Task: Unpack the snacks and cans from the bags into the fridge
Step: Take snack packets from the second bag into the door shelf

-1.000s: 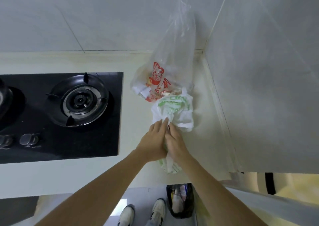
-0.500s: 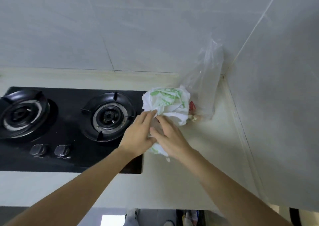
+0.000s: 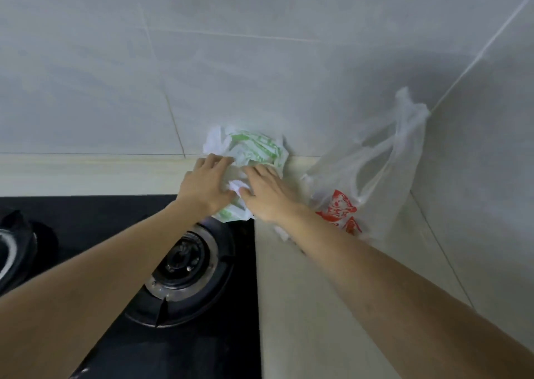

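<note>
The white bag (image 3: 254,150) with green print has moved. A second ago it lay near the front of the tabletop (image 3: 303,292), right of the stove (image 3: 179,263). Now it sits at the back, touching the wall (image 3: 260,60), just behind the stove's far right corner. It is bunched into a rough ball, so it has no clear long side and points no clear way; its loose ends stick up and toward the person. The left hand (image 3: 206,183) rests on the bag's left side, fingers spread and bent over the crumpled plastic. The right hand (image 3: 265,190) rests on its right side, and its thumb seems to pinch a white fold. Both look like they are holding the plastic. The clear bag (image 3: 372,182) with red print stands right of the stove, in the corner, leaning on the wall with its handles up. The white bag looks flat and empty, so it is probably being put aside. That would leave the clear bag to unpack next. No fridge, snacks or cans show here.
</note>
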Available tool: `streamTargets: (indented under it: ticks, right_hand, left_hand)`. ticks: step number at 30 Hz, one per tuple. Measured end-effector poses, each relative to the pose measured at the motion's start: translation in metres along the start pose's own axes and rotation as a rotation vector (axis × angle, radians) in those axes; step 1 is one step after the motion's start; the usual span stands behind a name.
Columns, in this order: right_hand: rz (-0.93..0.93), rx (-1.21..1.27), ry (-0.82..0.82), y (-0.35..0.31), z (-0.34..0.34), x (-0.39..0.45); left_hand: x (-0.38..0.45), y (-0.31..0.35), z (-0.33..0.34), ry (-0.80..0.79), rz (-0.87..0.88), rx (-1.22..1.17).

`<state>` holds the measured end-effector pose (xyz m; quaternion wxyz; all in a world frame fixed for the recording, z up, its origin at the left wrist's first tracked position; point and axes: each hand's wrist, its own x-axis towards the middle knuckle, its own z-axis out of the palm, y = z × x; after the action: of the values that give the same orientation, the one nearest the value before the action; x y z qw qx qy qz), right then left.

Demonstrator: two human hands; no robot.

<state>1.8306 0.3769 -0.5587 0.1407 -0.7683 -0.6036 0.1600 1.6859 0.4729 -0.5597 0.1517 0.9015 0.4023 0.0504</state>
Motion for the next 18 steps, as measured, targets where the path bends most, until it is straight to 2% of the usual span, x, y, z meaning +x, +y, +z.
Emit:
streamTargets:
  ticks: [5, 8, 12, 15, 18]
  right_hand:
    - [0.076, -0.041, -0.006, 0.021, 0.021, 0.007]
    - [0.047, -0.001, 0.020, 0.022, 0.010, -0.017]
    - [-0.086, 0.003, 0.289, 0.006, -0.039, -0.074]
    - [-0.176, 0.020, 0.491, 0.005, -0.086, -0.124]
    - [-0.117, -0.010, 0.709, 0.026, -0.132, -0.152]
  left_hand:
    - [0.020, 0.000, 0.024, -0.198, -0.057, 0.155]
    - [0.019, 0.011, 0.019, -0.276, -0.100, 0.129]
    - [0.008, 0.022, -0.017, -0.341, -0.116, 0.010]
    - [-0.003, 0.027, -0.049, -0.386, -0.079, 0.139]
    - [-0.015, 0.041, -0.077, -0.408, -0.050, 0.250]
